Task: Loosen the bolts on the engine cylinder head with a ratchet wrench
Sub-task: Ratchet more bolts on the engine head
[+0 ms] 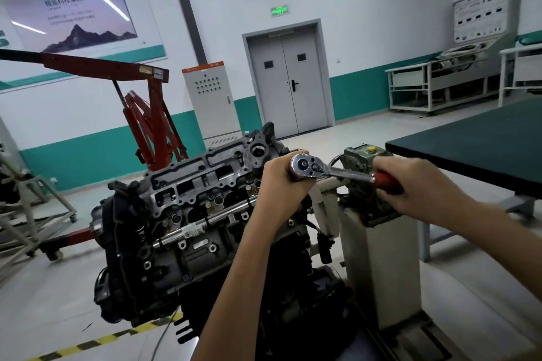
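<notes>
The engine cylinder head (193,184) fills the middle of the view, its open top face tilted up and running from 7 o'clock to 1 o'clock, with dark bolt holes and cast pockets along it. The ratchet wrench (328,170) is at the 3 o'clock end of the cylinder head: its chrome round head faces up and its shaft runs out toward 4 o'clock into a red grip. The two hands are apart, one at each end of the tool. The left hand (281,182) is curled tight just under the chrome head, and it hides whatever the drive end sits on. The right hand (410,184) is wrapped round the red grip. Just beyond the wrench at 3 o'clock a green gearbox (366,155) with a yellow cap tops a pale engine stand (381,258). A dark-topped table (475,146) stands farther out at 3 o'clock. A red engine crane (152,114) stands at 10 o'clock behind the engine, a grey double door (289,82) is at 12 o'clock, and yellow-black floor tape (88,343) lies at 7 o'clock.
</notes>
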